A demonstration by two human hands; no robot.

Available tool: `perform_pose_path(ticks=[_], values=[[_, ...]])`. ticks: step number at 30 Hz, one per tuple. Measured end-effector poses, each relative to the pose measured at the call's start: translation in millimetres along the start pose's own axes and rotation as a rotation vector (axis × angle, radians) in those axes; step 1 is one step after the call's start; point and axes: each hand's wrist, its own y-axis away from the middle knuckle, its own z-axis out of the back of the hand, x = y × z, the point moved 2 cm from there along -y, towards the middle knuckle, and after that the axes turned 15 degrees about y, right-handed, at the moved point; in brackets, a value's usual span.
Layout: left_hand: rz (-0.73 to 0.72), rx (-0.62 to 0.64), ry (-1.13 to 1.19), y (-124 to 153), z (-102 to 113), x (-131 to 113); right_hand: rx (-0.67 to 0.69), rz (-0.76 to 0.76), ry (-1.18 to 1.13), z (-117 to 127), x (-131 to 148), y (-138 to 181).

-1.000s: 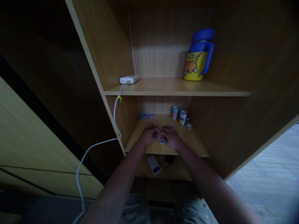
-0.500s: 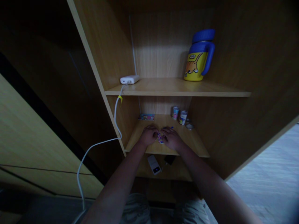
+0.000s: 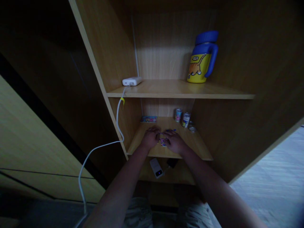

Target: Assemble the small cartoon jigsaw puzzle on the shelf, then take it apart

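My left hand (image 3: 150, 138) and my right hand (image 3: 175, 141) rest side by side on the middle shelf (image 3: 197, 148) of a wooden cabinet. Between them lies a small flat colourful thing (image 3: 162, 142), pink and blue, mostly covered by the fingers. Both hands have their fingers curled down onto it. I cannot make out what it is. Both forearms reach in from below.
Behind the hands lie a colourful card (image 3: 148, 119), two small cans (image 3: 182, 117) and small round lids (image 3: 192, 128). The upper shelf bears a white power bank (image 3: 131, 81) with a hanging white cable (image 3: 99, 147) and a yellow-blue jug (image 3: 201, 58). A phone-like device (image 3: 156, 167) lies on the lower shelf.
Almost nothing has moved. The fingers of both hands have shifted slightly over the small colourful thing, which now shows a little less.
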Motion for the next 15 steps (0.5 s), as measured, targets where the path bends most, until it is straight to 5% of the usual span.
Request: perform_pose_path(ticks=[8, 15], values=[[0.233, -0.238, -0.089, 2, 15, 24, 0.006, 0.026, 0.001, 0, 1, 3], [0.209, -0.126, -0.094, 2, 14, 17, 0.046, -0.017, 0.011, -1, 0, 1]])
